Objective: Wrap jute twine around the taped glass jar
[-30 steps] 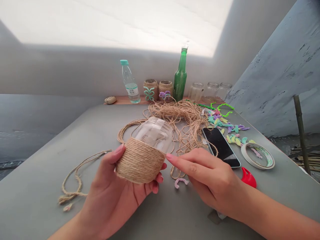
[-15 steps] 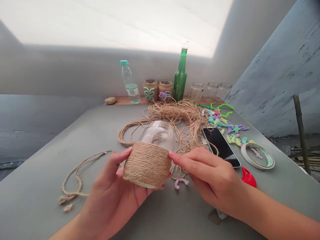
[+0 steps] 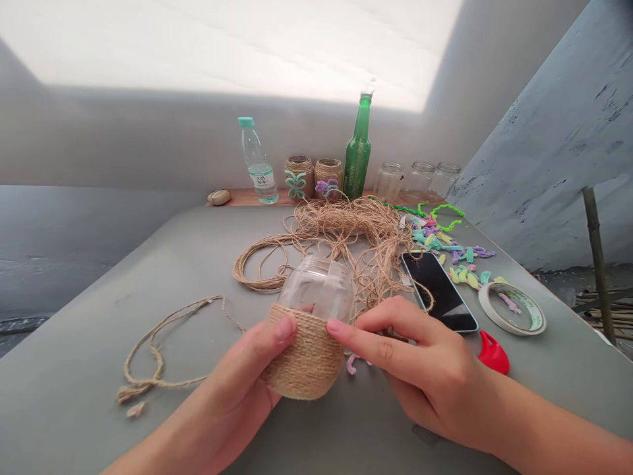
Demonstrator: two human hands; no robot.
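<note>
The left hand (image 3: 242, 376) has its grip clamped around a glass jar (image 3: 316, 287), the thumb lying over the upper edge of the jute wrap (image 3: 309, 363) that covers the jar's lower part. The right hand (image 3: 430, 359) is at the jar's right side, one fingertip touching the wrap's top edge; whether that grip pinches any cord, I cannot tell. The jar is held tilted above the tabletop (image 3: 188, 251), its bare glass mouth facing away from the person.

Just beyond the jar lie a coil of cord (image 3: 242, 267) and a tangled cord heap (image 3: 346, 221); left of it is a knotted loose length (image 3: 158, 359). Right of the jar are a phone (image 3: 440, 290), a roll of tape (image 3: 488, 309), a red piece (image 3: 493, 356) and, farther back, fuzzy coloured scraps (image 3: 432, 242). Well beyond the jar stand a water bottle (image 3: 263, 181), two cord-wrapped jars (image 3: 306, 173), a green bottle (image 3: 357, 161) and three clear jars (image 3: 389, 181).
</note>
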